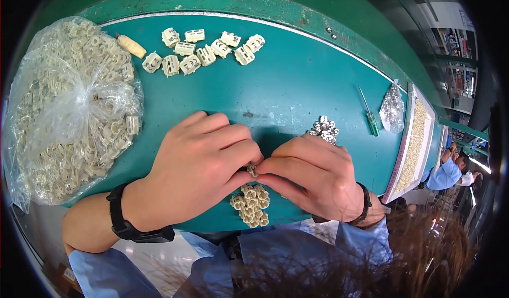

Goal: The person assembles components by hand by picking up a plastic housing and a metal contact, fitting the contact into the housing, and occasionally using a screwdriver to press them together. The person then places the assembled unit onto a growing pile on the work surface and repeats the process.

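Note:
My left hand (204, 152) and my right hand (313, 172) meet at the middle near side of the bench. Fingertips of both pinch a small pale part with a metallic look (252, 169), largely covered by the fingers. Just below it, a cluster of cream plastic fittings (250, 207) stands on the green bench top. Beyond the right hand's knuckles lies a heap of small shiny metal pieces (324, 129). Farther back sit several cream plastic housings (207, 55) with dark markings, loosely grouped.
A big clear bag of cream plastic parts (74, 112) fills the left side, beside a yellowish wrapped stub (131, 46). At right lie a green-handled screwdriver (372, 123), a small bag of metal pieces (392, 110) and a tray of tiny cream parts (398, 184). Another person (445, 173) is far right.

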Action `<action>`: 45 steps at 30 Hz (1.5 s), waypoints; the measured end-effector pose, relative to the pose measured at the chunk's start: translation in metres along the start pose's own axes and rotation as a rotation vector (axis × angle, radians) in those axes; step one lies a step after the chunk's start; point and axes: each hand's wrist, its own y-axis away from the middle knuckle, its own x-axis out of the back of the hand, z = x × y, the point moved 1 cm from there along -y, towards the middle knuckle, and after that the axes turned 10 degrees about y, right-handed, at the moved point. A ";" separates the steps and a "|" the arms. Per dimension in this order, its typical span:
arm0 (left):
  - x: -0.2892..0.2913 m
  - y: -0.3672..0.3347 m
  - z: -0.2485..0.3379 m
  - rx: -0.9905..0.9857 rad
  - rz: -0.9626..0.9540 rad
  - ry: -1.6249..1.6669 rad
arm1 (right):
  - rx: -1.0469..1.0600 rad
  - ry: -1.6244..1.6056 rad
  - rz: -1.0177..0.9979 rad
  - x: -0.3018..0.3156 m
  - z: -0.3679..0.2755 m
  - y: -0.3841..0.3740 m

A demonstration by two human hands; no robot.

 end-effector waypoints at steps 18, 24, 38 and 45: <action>0.019 -0.003 0.004 -0.042 -0.233 0.111 | -0.104 0.248 -0.201 0.047 0.034 0.016; 0.050 -0.016 -0.001 -0.017 0.078 -0.126 | -0.012 0.411 -0.140 0.044 0.024 0.025; 0.067 -0.013 -0.014 0.095 0.301 -0.443 | 0.005 0.482 0.033 0.012 -0.010 0.118; 0.062 -0.013 -0.010 -0.005 0.225 -0.424 | -0.145 0.436 0.132 -0.001 -0.011 0.121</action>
